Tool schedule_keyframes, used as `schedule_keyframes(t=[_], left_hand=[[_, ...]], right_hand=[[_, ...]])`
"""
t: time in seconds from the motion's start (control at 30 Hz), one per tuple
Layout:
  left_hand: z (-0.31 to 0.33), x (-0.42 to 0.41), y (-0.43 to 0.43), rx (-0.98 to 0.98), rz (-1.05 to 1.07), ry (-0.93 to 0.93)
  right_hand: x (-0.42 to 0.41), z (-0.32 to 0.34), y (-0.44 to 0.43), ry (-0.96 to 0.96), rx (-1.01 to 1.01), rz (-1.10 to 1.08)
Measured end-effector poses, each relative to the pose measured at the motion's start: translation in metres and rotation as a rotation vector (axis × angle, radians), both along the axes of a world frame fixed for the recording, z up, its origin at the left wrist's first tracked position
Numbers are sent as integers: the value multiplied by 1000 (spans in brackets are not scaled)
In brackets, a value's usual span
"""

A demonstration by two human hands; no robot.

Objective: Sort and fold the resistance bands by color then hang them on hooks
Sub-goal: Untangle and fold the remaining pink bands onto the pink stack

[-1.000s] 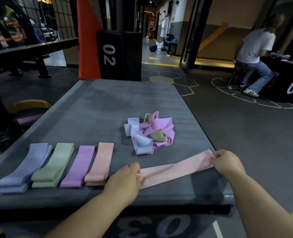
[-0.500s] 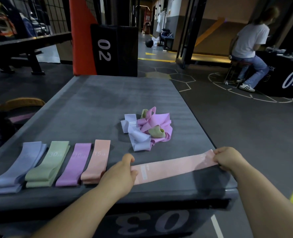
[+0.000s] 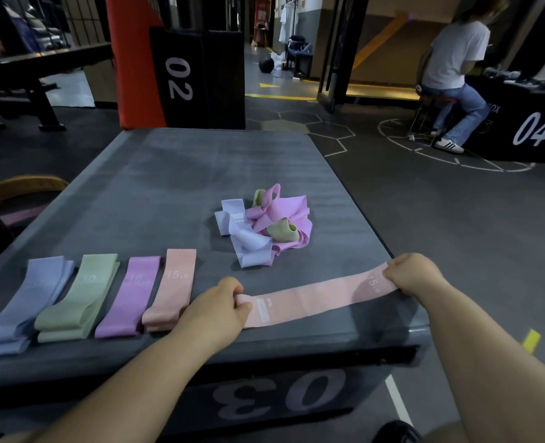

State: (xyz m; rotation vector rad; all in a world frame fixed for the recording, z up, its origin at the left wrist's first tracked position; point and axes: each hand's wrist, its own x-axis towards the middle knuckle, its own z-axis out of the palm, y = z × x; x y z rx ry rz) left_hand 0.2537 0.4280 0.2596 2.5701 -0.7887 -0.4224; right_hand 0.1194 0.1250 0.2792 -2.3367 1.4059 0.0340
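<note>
On the counter's (image 3: 168, 187) near edge, a pink band (image 3: 315, 295) lies flat between two hands.
Head view: the left hand (image 3: 213, 310) pinches the band's left end and the right hand (image 3: 415, 276) pinches its right end (the "15" print sits just beside that grip). Four folded bands (image 3: 130, 295), lavender, green, purple and peach, lie in a row to the left. One tangled pile (image 3: 264, 225) sits behind, its count unclear.

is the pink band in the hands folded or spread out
Spread out: the pink band lies flat at full length on the box, left hand and right hand pinching its ends.
</note>
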Motion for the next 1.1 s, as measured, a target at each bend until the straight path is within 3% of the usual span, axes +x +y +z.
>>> schedule_keyframes(t=[0.13,0.6,0.73,0.93,1.1], left_hand=[[-2,2,-1,22,0,3],[7,1,-3,-99,93,40],[11,-3,-5,-377,199,234],[14,0,-4,-520,223,207],[11,2,-4,-490,218,125]], right_hand=[[-3,2,-1,82,-66,18],[-4,6,0,58,-48,-29],[-4,0,-4,-227,87,-141],[-1,3,-5,-643,511,-316],[-8,-1,-1,-660,447,-246]])
